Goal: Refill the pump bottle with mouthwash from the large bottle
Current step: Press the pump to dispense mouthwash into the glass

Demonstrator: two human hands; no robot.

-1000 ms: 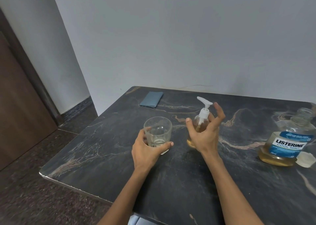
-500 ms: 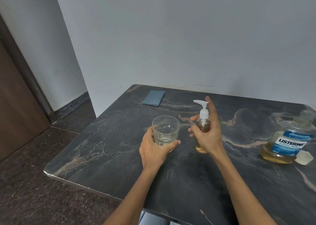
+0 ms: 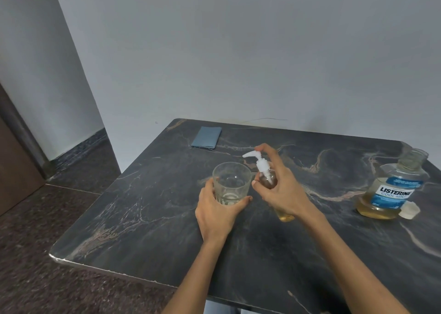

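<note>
My right hand [image 3: 282, 189] grips a small clear pump bottle [image 3: 266, 176] of amber liquid, tilted to the left, with a finger on its white pump head. The nozzle points over a clear drinking glass [image 3: 231, 182] that my left hand [image 3: 218, 211] holds from the near side on the dark marble table [image 3: 148, 218]. The large Listerine bottle [image 3: 393, 189] stands uncapped at the right, with amber liquid low in it. Its white cap [image 3: 410, 209] lies beside its base.
A folded blue-grey cloth [image 3: 206, 137] lies at the table's far left corner. A grey wall stands right behind the table. The table's left edge drops to a dark floor, and a brown door is at far left.
My right hand has tilted the pump bottle left, bringing its nozzle over the glass, and a finger now sits on the pump head. The left hand keeps holding the glass.
</note>
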